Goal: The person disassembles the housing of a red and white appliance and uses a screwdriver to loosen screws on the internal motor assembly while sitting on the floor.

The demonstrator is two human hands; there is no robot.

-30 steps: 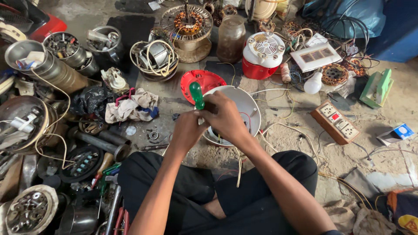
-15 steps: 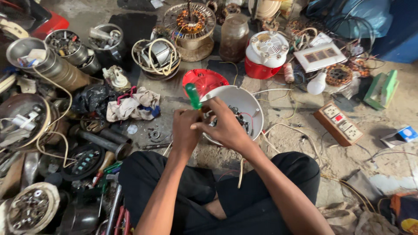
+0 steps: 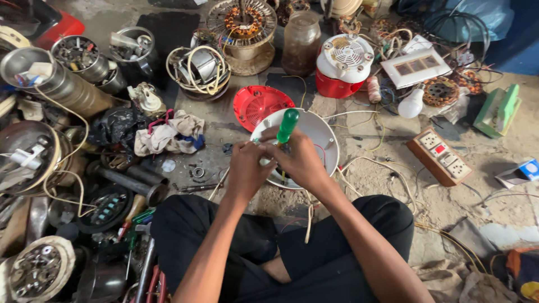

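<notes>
Seen from the head camera, a person sits cross-legged on a dusty, stained concrete floor crowded with motor and fan parts, and the round white housing lies on that floor just in front of the knees. The right hand is clenched around a green-handled screwdriver that stands nearly upright over the housing, its tip hidden behind the fingers. The left hand rests on the near-left rim of the housing, fingers curled on it; what it pinches cannot be told. Just behind the housing lies a red vented cover. Farther behind it, to the right, stands a red-and-white motor body. Left of the housing lies a crumpled rag, with a small nut near it. Well to the right of the housing sits a wooden switch board. Loose wires trail from the housing over the floor toward the knees.
</notes>
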